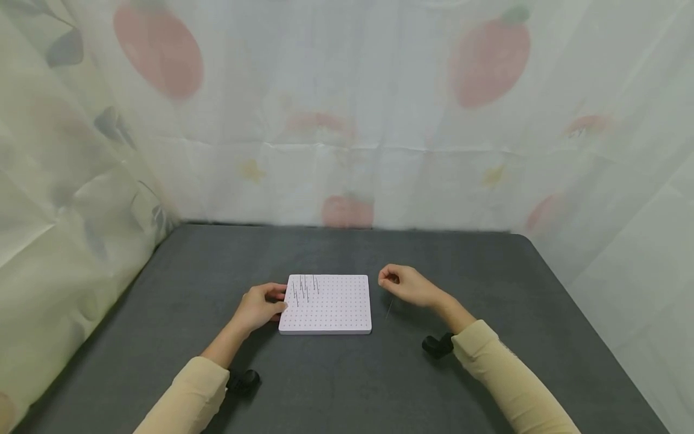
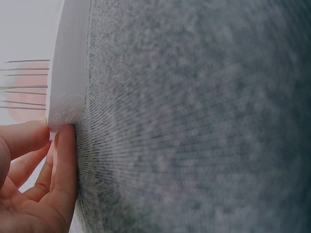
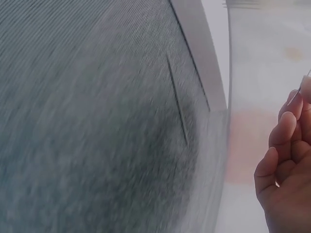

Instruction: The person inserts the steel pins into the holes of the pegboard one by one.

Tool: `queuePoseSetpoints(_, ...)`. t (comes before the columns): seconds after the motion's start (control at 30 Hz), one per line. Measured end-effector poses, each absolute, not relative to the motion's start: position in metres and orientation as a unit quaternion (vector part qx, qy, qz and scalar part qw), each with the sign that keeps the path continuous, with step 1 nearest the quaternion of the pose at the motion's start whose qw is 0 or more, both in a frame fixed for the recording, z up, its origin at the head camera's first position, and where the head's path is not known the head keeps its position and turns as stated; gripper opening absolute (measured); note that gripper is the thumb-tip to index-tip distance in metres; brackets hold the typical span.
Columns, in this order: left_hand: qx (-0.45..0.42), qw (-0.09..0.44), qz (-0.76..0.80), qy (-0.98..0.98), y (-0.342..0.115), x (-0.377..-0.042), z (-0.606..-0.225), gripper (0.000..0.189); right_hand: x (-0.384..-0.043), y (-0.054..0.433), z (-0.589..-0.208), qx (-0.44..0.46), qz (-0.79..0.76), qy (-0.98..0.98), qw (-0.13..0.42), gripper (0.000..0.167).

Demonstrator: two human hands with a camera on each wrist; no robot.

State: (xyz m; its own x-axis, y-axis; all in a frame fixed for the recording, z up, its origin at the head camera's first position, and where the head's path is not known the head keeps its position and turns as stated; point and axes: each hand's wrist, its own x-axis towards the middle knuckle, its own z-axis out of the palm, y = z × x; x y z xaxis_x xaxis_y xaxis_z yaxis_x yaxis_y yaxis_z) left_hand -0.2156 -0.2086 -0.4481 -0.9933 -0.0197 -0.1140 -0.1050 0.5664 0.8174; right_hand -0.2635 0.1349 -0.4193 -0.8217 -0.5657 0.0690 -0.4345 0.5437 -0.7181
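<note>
A white pegboard (image 1: 344,310) with a grid of small holes lies flat on the dark table. Several thin metal pins (image 1: 307,293) stand upright toward its back left. My left hand (image 1: 259,308) holds the board's left edge. In the left wrist view, its thumb (image 2: 26,138) is at the top edge while the fingers meet the side wall. Right of the board, above the table, my right hand (image 1: 410,286) pinches a thin metal pin (image 3: 293,98), partly hidden by the fingertips. Another pin (image 3: 177,99) lies on the cloth beside the board.
Grey ribbed cloth covers the table (image 1: 325,380). Pale curtains (image 1: 401,181) with a fruit print hang behind it and at both sides. Black wrist-worn devices sit under the left forearm (image 1: 244,383) and the right forearm (image 1: 436,345).
</note>
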Motion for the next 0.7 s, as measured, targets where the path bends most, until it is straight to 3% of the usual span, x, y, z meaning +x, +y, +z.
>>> queuePoseSetpoints(0.7,-0.039,0.049,0.469,0.881,-0.21,-0.217,-0.449,0.042,-0.264,0.099,-0.419,-0.302,-0.403,0.862,0.056,0.008)
